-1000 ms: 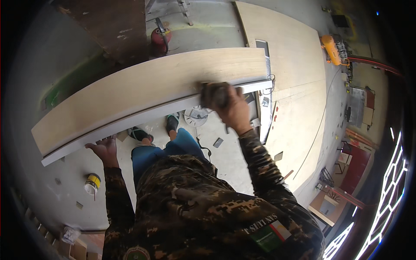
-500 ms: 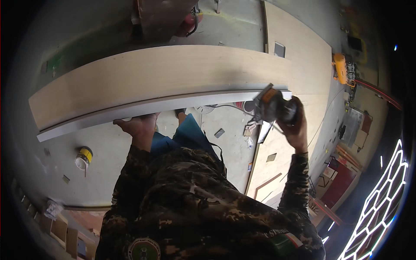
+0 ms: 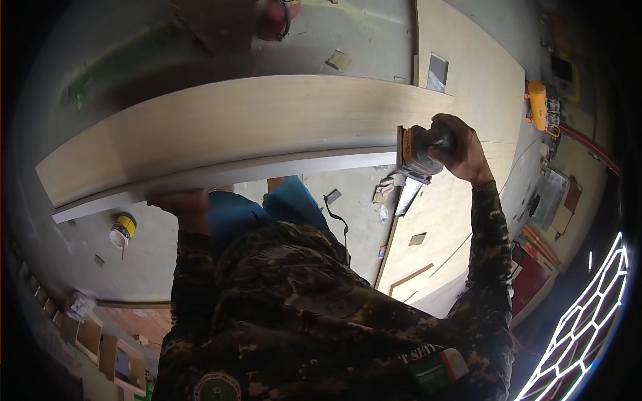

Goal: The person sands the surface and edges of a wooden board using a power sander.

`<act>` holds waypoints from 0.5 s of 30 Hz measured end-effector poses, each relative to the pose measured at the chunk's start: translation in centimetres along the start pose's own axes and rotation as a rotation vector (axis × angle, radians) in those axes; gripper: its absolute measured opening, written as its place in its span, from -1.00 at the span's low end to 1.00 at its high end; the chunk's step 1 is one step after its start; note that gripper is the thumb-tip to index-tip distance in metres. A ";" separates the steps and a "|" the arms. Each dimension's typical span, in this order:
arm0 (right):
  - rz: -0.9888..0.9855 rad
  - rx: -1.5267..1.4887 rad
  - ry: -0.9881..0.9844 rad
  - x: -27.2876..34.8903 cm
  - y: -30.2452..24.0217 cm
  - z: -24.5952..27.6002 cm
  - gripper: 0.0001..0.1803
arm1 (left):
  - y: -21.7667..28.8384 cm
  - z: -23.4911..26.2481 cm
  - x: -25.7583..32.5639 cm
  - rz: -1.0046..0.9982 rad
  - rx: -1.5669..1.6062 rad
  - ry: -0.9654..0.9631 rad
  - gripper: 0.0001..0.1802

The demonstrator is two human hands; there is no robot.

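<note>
A long pale wooden board (image 3: 254, 113) with a white near edge (image 3: 267, 165) stretches across in front of me. My left hand (image 3: 179, 204) is at that edge, left of the middle, holding the board from below; most of its fingers are hidden under it. In my right hand (image 3: 465, 150) is a dark power sander (image 3: 421, 151) with an orange label, the fingers wrapped round its body. The sander overlaps the right end of the white edge, its flat pad turned left. Whether the pad touches the board I cannot tell.
Large pale sheets (image 3: 481, 87) lie to the right, with a cutout near the top. A yellow-and-black bucket (image 3: 123, 230) stands on the floor at left. Farther off are an orange compressor (image 3: 537, 103) and a red round object (image 3: 273, 19). Open wooden boxes (image 3: 120, 361) sit at lower left.
My left hand has slid left along the board's edge. My right hand has moved up and right, turning the sander so that its pad stands upright. The view has shifted slightly.
</note>
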State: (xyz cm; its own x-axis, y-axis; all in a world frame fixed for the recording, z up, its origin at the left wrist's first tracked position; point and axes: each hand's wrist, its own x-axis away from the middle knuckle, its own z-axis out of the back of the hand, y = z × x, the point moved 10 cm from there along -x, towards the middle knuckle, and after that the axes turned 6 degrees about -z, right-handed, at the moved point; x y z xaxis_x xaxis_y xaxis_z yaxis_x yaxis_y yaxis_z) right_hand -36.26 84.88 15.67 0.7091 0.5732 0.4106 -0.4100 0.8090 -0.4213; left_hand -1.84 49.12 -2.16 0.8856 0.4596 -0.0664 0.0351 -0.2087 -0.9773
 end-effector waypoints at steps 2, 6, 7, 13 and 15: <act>-0.018 -0.057 -0.112 -0.7 1.3 -1.0 -0.44 | 3.4 1.8 -0.4 -0.505 -0.657 0.260 -0.26; 0.051 -0.224 -0.288 -2.2 2.2 -1.6 -0.52 | 4.8 -1.9 2.6 -1.236 -1.642 0.663 -0.27; 0.034 -0.230 -0.371 -2.9 1.9 -2.4 -0.54 | 4.6 -1.4 0.3 -0.728 -1.596 0.362 -0.25; 0.050 -0.210 -0.487 -5.8 1.9 -4.8 -0.61 | 5.4 -2.1 1.5 -0.228 -1.276 0.005 -0.22; 0.065 -0.176 -0.503 -6.0 2.9 -5.4 -0.61 | 3.2 -0.8 0.0 -0.182 -1.370 0.010 -0.24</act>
State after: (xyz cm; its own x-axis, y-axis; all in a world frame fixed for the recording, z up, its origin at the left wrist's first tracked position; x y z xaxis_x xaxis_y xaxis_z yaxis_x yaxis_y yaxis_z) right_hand -38.60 83.02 7.57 0.3053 0.6481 0.6977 -0.3107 0.7604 -0.5703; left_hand -1.37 47.78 -5.08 0.8224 0.5670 0.0468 0.5675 -0.8234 0.0045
